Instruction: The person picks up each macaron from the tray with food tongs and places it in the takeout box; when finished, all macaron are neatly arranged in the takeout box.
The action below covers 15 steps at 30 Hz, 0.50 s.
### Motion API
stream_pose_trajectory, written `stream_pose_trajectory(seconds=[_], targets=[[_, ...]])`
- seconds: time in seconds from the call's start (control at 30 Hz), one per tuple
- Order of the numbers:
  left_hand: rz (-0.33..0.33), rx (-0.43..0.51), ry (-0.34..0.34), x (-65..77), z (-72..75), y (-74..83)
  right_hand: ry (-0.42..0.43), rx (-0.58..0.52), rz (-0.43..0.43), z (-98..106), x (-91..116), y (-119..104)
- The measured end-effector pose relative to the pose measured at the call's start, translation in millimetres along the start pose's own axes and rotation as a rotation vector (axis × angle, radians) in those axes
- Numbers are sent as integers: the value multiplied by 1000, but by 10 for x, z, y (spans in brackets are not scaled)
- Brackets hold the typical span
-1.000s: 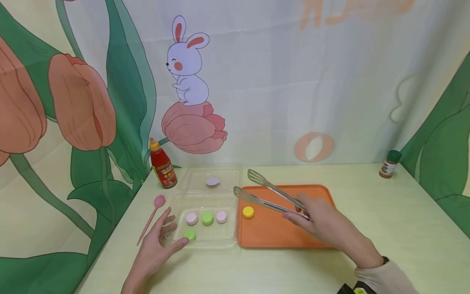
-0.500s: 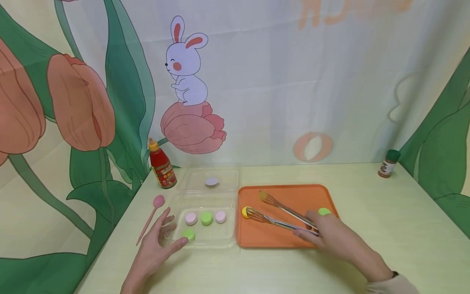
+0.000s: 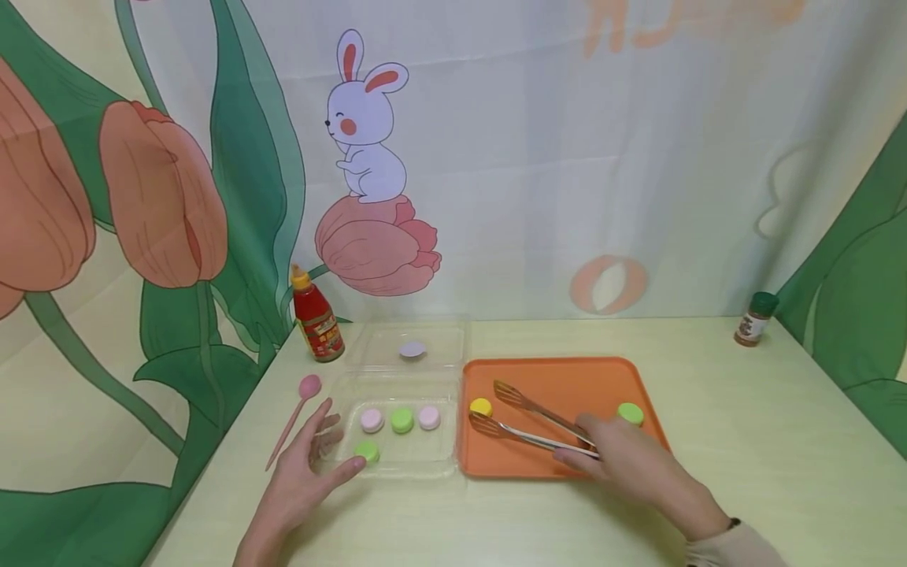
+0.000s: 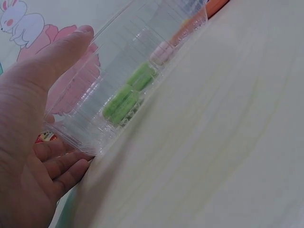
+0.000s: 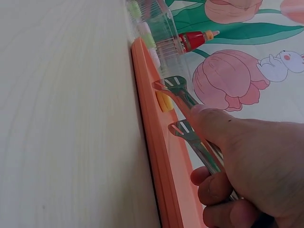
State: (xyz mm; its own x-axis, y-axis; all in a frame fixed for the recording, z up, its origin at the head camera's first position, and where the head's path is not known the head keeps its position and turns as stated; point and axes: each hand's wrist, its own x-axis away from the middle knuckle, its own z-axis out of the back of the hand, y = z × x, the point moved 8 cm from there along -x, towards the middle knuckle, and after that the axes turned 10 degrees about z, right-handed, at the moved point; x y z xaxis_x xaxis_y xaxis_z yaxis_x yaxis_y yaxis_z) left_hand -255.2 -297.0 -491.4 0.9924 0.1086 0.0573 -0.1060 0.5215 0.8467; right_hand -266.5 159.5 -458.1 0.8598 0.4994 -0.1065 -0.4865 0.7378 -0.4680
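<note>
My right hand [image 3: 631,457] grips metal tongs [image 3: 524,403] over the orange tray [image 3: 560,465]. The slotted tips are spread, with nothing between them. Beside the nearer tip lies a yellow macaron [image 3: 481,407], and a green macaron [image 3: 630,414] sits at the tray's right end, just past my knuckles. My left hand [image 3: 298,480] rests at the left side of a clear plastic box [image 3: 397,472], thumb and fingers spread around its corner. Inside the box are a pink macaron [image 3: 372,420], a green macaron [image 3: 401,420] and others.
The box's lid [image 3: 439,346] lies folded back behind it. To the left are a pink spoon [image 3: 309,387] and a red sauce bottle [image 3: 320,323]. A green-capped spice jar [image 3: 755,319] stands far right. A printed curtain [image 3: 510,197] hangs behind the table.
My right hand has moved the tongs down over the tray, first to the right, then slightly back left. The green macaron on the tray has come into view. My left hand stays in place.
</note>
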Motion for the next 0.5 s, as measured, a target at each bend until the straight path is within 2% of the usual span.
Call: stream_pose_trajectory(seconds=[0.1, 0.5], targets=[[8, 0, -2, 0, 7, 2, -6, 19, -23, -23, -38, -20], [15, -2, -6, -8, -5, -6, 47, 51, 37, -18, -106, -99]])
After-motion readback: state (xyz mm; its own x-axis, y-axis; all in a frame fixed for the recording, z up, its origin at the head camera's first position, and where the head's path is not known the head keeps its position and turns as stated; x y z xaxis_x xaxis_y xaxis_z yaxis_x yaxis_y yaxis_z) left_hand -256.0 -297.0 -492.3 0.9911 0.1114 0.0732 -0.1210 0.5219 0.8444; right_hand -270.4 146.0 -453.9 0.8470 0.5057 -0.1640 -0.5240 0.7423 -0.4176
